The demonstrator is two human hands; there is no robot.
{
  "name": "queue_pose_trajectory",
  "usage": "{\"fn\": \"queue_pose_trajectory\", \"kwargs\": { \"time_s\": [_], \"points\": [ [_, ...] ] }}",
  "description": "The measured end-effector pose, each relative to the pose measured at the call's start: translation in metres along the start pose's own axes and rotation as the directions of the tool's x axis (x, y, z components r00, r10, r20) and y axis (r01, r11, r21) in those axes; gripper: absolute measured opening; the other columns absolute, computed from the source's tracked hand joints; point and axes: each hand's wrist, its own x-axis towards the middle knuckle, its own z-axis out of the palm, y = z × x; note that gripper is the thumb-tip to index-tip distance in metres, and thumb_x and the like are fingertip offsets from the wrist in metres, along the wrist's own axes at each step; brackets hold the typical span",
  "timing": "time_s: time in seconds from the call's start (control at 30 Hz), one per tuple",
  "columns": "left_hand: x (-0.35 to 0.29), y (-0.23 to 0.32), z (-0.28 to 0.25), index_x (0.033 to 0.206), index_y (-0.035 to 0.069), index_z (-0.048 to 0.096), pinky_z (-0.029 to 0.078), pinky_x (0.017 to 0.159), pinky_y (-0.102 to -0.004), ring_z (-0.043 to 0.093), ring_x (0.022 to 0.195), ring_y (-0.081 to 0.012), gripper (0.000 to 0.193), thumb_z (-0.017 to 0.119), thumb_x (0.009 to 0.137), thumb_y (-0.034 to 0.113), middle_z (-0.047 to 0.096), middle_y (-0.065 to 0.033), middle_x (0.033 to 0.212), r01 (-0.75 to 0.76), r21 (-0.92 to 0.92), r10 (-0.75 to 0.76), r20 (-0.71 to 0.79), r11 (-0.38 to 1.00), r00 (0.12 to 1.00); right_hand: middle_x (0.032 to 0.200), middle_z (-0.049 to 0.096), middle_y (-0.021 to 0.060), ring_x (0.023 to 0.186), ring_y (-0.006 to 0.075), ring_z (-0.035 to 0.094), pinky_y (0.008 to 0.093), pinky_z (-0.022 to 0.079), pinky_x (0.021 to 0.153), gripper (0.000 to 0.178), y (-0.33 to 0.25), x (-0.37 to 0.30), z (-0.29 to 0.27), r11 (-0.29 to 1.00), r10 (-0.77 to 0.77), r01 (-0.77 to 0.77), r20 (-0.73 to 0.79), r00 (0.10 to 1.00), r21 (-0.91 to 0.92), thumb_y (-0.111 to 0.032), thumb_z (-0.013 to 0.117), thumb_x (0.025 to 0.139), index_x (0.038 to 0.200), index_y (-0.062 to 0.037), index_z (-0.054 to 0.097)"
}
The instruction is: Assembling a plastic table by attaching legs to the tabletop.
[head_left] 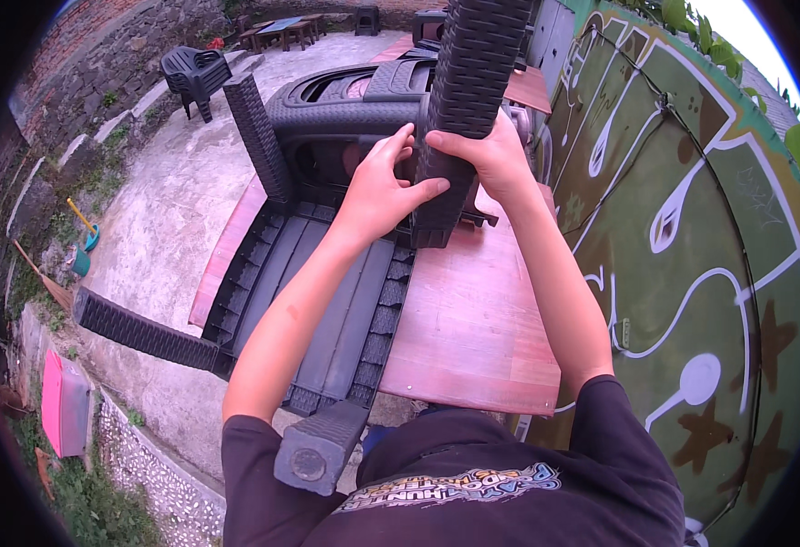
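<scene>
A dark, woven-pattern plastic table leg (473,73) rises in front of me. My right hand (491,155) grips it from the right, thumb across its near face. My left hand (386,187) presses it from the left with the thumb, its fingers partly hidden behind. The leg's lower end is by the far right corner of an upturned slatted tabletop (341,337); I cannot tell whether it is seated there. Three matching parts stick out at the other corners: an upright leg (259,137), a leg pointing left (145,328) and a leg near my body (322,451).
The tabletop rests on a reddish wooden table (473,337). Behind it are black plastic furniture pieces (345,109). A painted green wall (692,273) runs close on the right. Stacked black chairs (195,77), a broom (53,290) and a pink-lidded box (67,401) stand left.
</scene>
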Motion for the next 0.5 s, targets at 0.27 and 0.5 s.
{"fn": "queue_pose_trajectory", "kwargs": {
  "time_s": [0.27, 0.5],
  "points": [
    [-0.149, -0.151, -0.041, 0.142, -0.004, 0.039, 0.049, 0.098, -0.0338, 0.055, 0.123, -0.0272, 0.066, 0.070, 0.085, 0.011, 0.055, -0.0209, 0.131, 0.606, -0.051, -0.608, -0.042, 0.794, 0.793, 0.095, 0.063, 0.0044, 0.086, 0.0128, 0.062, 0.0289, 0.053, 0.078, 0.058, 0.109, 0.024, -0.013, 0.996, -0.029, 0.025, -0.058, 0.998, -0.084, -0.010, 0.087, 0.069, 0.113, -0.0022, 0.049],
    [-0.298, -0.129, -0.071, 0.127, -0.003, 0.056, 0.053, 0.085, -0.0300, 0.066, 0.100, -0.0200, 0.040, 0.065, 0.089, 0.008, 0.066, -0.0157, 0.112, 0.816, -0.155, -0.829, -0.163, 0.557, 0.535, 0.098, 0.065, 0.0079, 0.089, 0.0150, 0.064, 0.0302, 0.052, 0.081, 0.057, 0.169, 0.034, -0.014, 0.973, -0.006, -0.013, -0.081, 0.997, -0.232, -0.012, 0.087, 0.069, 0.110, -0.0022, 0.049]
  ]
}}
